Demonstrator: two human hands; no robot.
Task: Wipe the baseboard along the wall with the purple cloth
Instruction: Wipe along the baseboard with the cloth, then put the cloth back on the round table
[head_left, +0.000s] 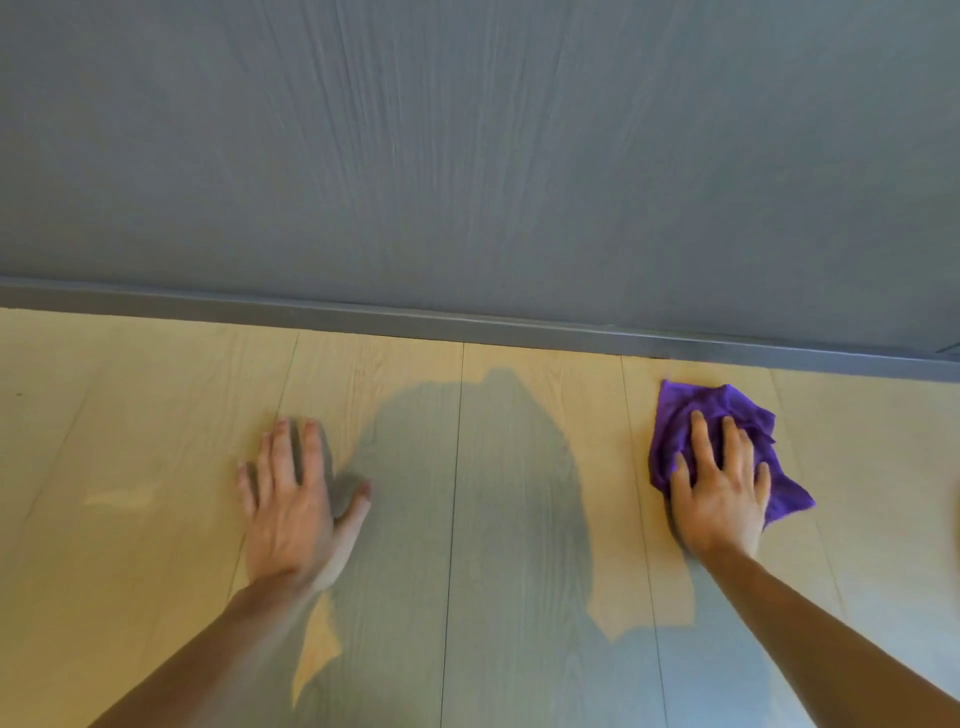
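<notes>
A grey baseboard (467, 323) runs along the foot of the grey wall (467, 145), slanting down toward the right. The purple cloth (691, 410) lies crumpled on the light wooden floor, a short way in front of the baseboard at the right and apart from it. My right hand (719, 488) rests flat on top of the cloth with fingers spread, pressing it to the floor. My left hand (296, 493) lies flat on the bare floor at the left, fingers apart, holding nothing.
Pale wood-grain floor planks (130, 415) stretch from the baseboard toward me. My own shadow (483, 467) falls on the floor between my two arms. A dark vent-like edge (948, 349) shows at the far right of the baseboard.
</notes>
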